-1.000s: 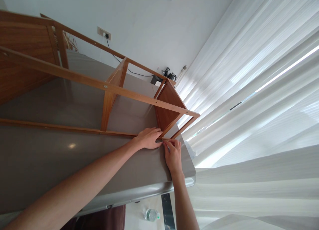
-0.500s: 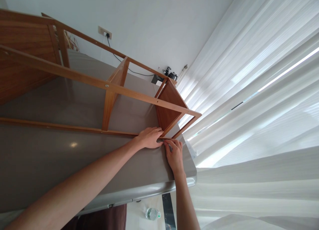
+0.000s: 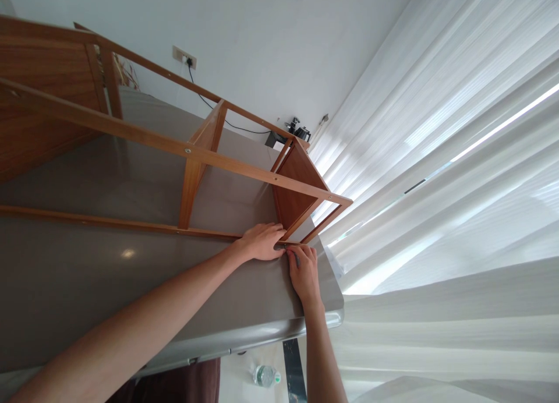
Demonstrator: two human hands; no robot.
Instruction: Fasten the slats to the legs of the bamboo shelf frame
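A wooden shelf rack (image 3: 253,169) lies on its side on a grey table (image 3: 209,286). My left hand (image 3: 262,241) is closed over the rack's lower rail near its right end, with the fingertips by the end panel (image 3: 294,184). Just to the right, my right hand (image 3: 304,272) has its thumb and fingers pinched together against the outer side of that same rail. A small dark thing shows between the two hands at the rail. It is too small to name, and the fingers partly hide it.
White curtains (image 3: 437,216) hang close to the table's right end. Along the wall are a socket (image 3: 184,56) with a black cable and a dark appliance (image 3: 301,132). On the floor below the table's front edge is a clear plastic bottle (image 3: 264,376).
The right hand's fingers have shifted slightly at the rail. The left hand and the rack stay where they were.
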